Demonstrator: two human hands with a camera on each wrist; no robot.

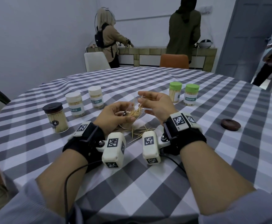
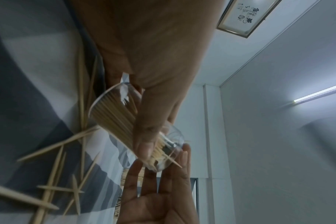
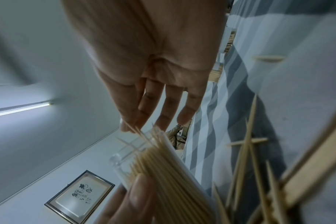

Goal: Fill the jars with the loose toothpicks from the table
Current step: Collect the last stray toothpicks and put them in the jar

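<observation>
The left hand (image 1: 114, 115) wraps its fingers and thumb round a clear jar (image 2: 109, 112), tipped over above the middle of the table (image 1: 148, 175). The right hand (image 1: 158, 105) is wide, its straight fingers touching the packed toothpicks (image 3: 163, 174) at the jar's mouth. Loose toothpicks (image 1: 140, 131) lie on the table below.

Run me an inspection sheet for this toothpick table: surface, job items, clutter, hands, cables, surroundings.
Surface: round table under a grey-and-white checked cloth.
Job's things: open jar, tilted, partly filled; loose toothpicks on the cloth beneath; black-lidded jar, two white-lidded jars and two green-lidded jars, all capped.
Clutter: dark lid lying alone at right.
Hands: left hand grips the open jar; right hand has fingertips at toothpicks sticking from its mouth, pinch unclear.
Cables: a black cable from each wrist unit.
Surroundings: two people at a back counter; white chair, orange chair.
</observation>
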